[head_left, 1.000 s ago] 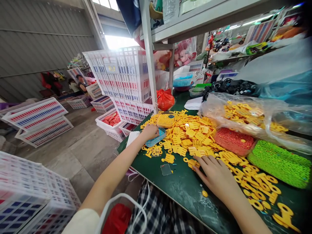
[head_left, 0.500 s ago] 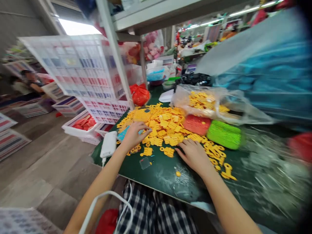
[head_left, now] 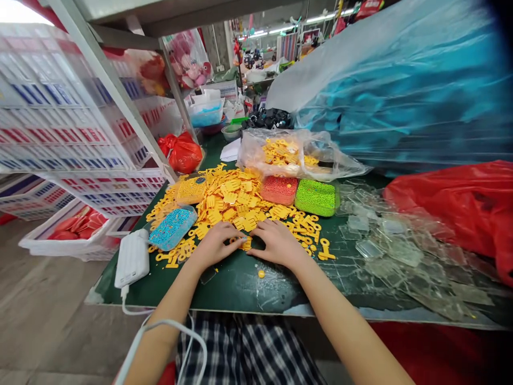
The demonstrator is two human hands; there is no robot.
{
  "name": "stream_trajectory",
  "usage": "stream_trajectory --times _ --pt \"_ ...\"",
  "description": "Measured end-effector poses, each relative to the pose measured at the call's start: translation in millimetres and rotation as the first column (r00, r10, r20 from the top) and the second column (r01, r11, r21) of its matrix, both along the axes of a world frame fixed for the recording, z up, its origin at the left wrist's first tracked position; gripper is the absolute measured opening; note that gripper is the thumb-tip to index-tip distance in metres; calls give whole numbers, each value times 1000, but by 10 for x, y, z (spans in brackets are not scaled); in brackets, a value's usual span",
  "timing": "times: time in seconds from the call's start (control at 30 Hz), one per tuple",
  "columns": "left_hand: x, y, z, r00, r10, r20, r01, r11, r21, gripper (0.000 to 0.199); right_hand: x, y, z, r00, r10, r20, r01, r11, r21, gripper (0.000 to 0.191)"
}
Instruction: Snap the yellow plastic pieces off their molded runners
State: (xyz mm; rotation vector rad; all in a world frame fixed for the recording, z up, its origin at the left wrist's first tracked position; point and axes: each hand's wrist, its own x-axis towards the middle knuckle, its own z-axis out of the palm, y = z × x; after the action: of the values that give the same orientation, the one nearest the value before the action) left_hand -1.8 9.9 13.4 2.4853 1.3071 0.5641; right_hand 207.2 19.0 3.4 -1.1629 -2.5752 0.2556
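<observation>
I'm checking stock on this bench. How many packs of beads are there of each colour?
Blue bead pack: 1
Yellow bead pack: 1
Red bead pack: 1
Green bead pack: 1
Total: 4

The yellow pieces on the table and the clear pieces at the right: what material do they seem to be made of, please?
The yellow pieces look like moulded plastic: opaque, even in colour, with a soft shine and clean edges. The clear pieces seem to be thin, glossy, see-through plastic, because they catch light and overlap like film; the exact plastic is unclear.
</observation>
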Motion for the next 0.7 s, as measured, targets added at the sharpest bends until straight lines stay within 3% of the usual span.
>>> stream_trajectory --times 0.27,0.47,0.57,0.7 --pt "-73 -17 -42 997 79 -4 -79 992 -93 25 98 41 -19 998 11 -55 -18 993 -115 5" --pt "-31 -34 -9 996 87 -8 -87 991 -104 20 65 33 -72 994 76 -81 -84 991 -107 6" --pt "26 -78 28 998 49 -28 -52 990 -130 17 72 21 -235 989 122 -85 -127 990 -60 13" --pt "36 -64 -2 997 50 -58 -58 988 -145 19 103 97 -609 969 179 -170 -167 983 83 27"
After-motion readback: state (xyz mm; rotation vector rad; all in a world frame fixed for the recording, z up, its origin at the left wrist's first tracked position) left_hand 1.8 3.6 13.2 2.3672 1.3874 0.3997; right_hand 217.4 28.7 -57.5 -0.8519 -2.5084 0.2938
